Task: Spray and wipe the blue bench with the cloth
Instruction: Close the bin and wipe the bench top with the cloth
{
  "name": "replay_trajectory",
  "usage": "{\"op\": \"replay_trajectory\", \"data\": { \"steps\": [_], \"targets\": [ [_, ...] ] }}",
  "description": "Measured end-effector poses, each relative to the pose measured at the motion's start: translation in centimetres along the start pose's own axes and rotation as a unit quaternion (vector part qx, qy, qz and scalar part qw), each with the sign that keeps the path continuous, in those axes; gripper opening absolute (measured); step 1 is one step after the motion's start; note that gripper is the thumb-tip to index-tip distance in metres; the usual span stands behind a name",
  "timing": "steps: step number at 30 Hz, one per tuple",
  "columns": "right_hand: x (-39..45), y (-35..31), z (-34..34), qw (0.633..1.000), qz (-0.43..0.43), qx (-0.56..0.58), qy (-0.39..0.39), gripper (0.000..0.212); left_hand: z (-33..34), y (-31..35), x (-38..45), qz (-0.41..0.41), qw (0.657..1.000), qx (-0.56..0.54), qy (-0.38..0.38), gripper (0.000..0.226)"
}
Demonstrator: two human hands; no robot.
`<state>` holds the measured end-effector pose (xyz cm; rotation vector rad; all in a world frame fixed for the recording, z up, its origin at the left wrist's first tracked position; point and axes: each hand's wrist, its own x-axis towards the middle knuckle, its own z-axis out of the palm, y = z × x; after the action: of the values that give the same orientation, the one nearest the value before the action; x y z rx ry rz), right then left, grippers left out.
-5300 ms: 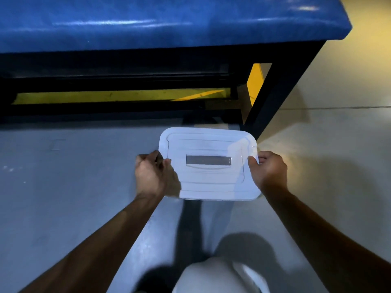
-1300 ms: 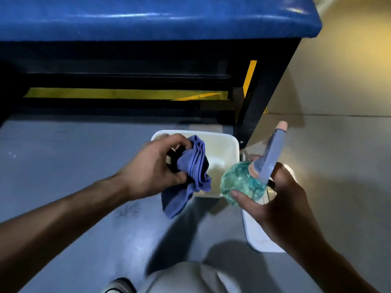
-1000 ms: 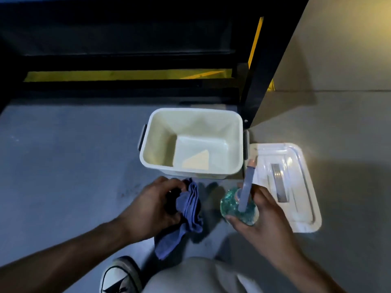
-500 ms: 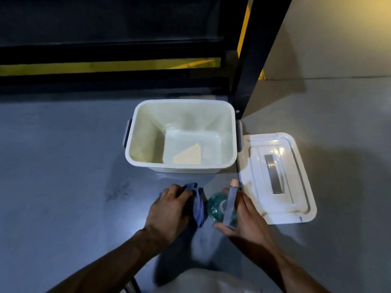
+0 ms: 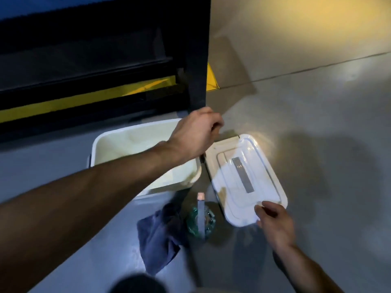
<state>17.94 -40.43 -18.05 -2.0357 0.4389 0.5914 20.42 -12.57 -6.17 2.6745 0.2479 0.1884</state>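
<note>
Cloth point(image 5: 157, 235) lies crumpled on the floor point(image 5: 317, 144), touching the spray bottle point(image 5: 201, 220) standing at its 3 o'clock. Left hand point(image 5: 196, 134) reaches across the open white tub point(image 5: 110, 144) toward the lid's point(image 5: 243, 178) far end, fingers curled; contact cannot be told. Right hand point(image 5: 275, 223) is spread loosely at the lid's near edge, holding nothing. Bench frame point(image 5: 196, 60) stands at 12 o'clock.

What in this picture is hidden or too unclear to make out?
- Blue bench top: only a sliver shows, cut off by the head view's top edge.
- White plastic tub: its middle is covered by the left forearm.
- Left hand: fingertips curl out of sight.
- Right hand: motion-blurred; contact with the white lid unclear.
- Green spray bottle: blurred, fill level unreadable.
</note>
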Motion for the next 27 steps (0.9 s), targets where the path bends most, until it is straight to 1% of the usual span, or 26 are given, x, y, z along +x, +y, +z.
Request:
{"op": "replay_trajectory", "data": {
  "steps": [3,5,7,8,9,11,12,13,15,16,17,20,22,24,27],
  "targets": [
    [0.7,-0.2,1.1,0.996,0.062,0.064,0.013,0.021,3.6,1.2,4.2,-0.029,0.989,0.055,-0.136,0.014],
    [1.0,-0.2,1.5,0.994,0.071,0.072,0.049,0.031,6.3,1.6,5.7,-0.028,0.97,0.117,-0.212,0.017],
    [0.9,0.1,1.9,0.988,0.096,0.095,0.076,0.033,9.0,1.3,6.1,-0.037,0.95,0.176,-0.255,0.042],
    [0.9,0.5,2.1,0.984,0.11,0.112,0.084,0.036,10.2,1.1,6.0,-0.048,0.943,0.193,-0.268,0.054],
    [1.0,1.0,2.3,0.98,0.118,0.124,0.098,0.048,11.3,0.9,5.9,-0.06,0.939,0.198,-0.274,0.064],
    [1.4,2.2,2.8,0.976,0.127,0.136,0.115,0.082,13.1,0.6,5.6,-0.09,0.936,0.189,-0.284,0.076],
    [1.8,2.9,3.0,0.976,0.129,0.136,0.115,0.09,13.4,0.5,5.6,-0.101,0.936,0.183,-0.284,0.079],
    [2.9,4.0,3.3,0.974,0.137,0.136,0.116,0.096,13.5,0.4,5.7,-0.108,0.937,0.177,-0.281,0.081],
    [2.3,2.4,3.1,0.972,0.158,0.14,0.108,0.1,13.3,0.1,5.9,-0.117,0.94,0.162,-0.276,0.086],
    [2.3,2.2,3.2,0.969,0.172,0.145,0.102,0.096,13.2,0.0,5.9,-0.123,0.941,0.157,-0.274,0.088],
    [1.8,1.1,2.9,0.967,0.18,0.15,0.098,0.088,13.1,0.1,5.9,-0.128,0.941,0.156,-0.272,0.089],
    [1.1,-0.8,2.5,0.958,0.214,0.169,0.093,0.05,12.9,0.3,5.7,-0.116,0.946,0.17,-0.252,0.087],
    [1.6,-0.9,2.3,0.945,0.232,0.205,0.107,0.032,12.4,0.8,5.7,-0.096,0.952,0.178,-0.227,0.085],
    [2.0,-0.9,1.8,0.934,0.246,0.237,0.106,0.021,11.4,1.2,5.7,-0.088,0.96,0.175,-0.201,0.084],
    [2.3,-0.8,0.8,0.937,0.227,0.249,0.089,0.018,9.7,2.0,5.7,-0.08,0.97,0.173,-0.15,0.086]
  ]
}}
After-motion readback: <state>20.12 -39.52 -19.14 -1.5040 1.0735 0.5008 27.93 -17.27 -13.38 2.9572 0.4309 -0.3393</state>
